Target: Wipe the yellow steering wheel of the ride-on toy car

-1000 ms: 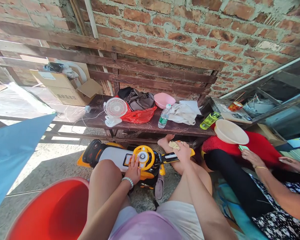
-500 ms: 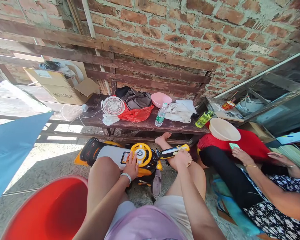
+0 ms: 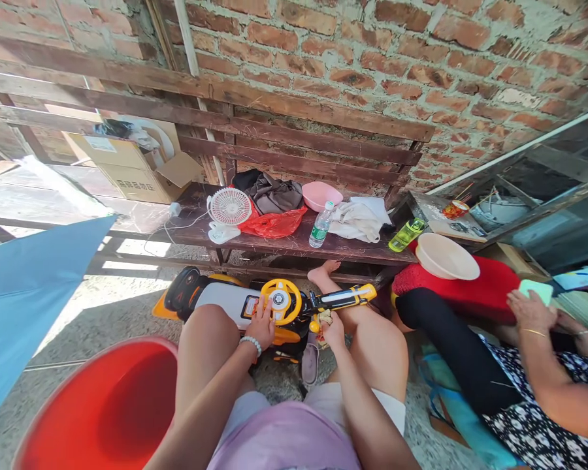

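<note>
A yellow, white and black toy ride-on car [image 3: 235, 303] stands on the concrete floor between my knees. My left hand [image 3: 261, 324] rests with spread fingers on its body, just below the yellow steering wheel [image 3: 280, 301]. My right hand [image 3: 333, 329] is lower, beside the car's yellow-and-black bar, pinching a small pale crumpled item [image 3: 324, 320]. A bare foot [image 3: 322, 273] sits under the bench. To the right, a seated person's hand [image 3: 532, 310] holds a green phone [image 3: 536, 292].
A dark wooden bench [image 3: 294, 251] carries a small white fan [image 3: 229, 207], a water bottle [image 3: 321, 225] and cloth. A red tub [image 3: 98, 405] sits at lower left, a blue sheet [image 3: 24, 307] at far left, and a brick wall [image 3: 353, 59] behind.
My right hand has moved down and left, closer to the car, with the pale item. The seated person's hand has raised the phone and moved it to the right.
</note>
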The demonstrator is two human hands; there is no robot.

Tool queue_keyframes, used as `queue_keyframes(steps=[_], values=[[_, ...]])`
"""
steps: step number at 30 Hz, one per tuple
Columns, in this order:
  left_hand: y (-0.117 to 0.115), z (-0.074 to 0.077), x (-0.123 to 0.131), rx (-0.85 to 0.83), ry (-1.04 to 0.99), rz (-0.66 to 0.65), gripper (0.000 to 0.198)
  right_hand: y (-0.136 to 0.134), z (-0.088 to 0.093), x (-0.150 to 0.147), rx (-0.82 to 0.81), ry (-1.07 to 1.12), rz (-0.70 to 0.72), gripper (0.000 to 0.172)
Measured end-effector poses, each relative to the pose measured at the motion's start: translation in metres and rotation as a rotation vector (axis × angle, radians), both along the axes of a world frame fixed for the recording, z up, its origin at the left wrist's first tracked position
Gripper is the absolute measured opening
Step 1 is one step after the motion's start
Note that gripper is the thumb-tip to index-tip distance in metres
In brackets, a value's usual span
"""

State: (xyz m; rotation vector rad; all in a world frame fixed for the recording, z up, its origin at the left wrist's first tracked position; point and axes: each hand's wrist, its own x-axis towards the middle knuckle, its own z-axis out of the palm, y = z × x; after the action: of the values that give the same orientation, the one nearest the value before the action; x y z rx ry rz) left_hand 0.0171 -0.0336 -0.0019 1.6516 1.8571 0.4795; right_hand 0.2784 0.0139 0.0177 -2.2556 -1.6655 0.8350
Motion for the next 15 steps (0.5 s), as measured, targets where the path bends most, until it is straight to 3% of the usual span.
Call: queue_keyframes(steps=[4,8,10,13,15], values=[[-0.001,-0.001,-0.001,-0.018,0.004,0.002,0.075,0.016,0.008,0.017,0.100,0.022,-0.169,0.047],[-0.001,-0.006,-0.001,0.011,-0.018,0.000,0.077,0.041,0.039,0.060,0.268,-0.037,-0.339,0.061],[-0.001,-0.008,-0.001,0.037,-0.027,-0.004,0.077,0.050,0.055,0.081,0.335,-0.114,-0.384,0.060],[-0.001,-0.009,0.000,0.049,-0.047,-0.001,0.078,0.051,0.065,0.086,0.325,-0.307,-0.296,0.049],[-0.001,-0.010,0.000,0.045,-0.059,0.000,0.078,0.046,0.060,0.070,0.262,-0.426,-0.158,0.041]])
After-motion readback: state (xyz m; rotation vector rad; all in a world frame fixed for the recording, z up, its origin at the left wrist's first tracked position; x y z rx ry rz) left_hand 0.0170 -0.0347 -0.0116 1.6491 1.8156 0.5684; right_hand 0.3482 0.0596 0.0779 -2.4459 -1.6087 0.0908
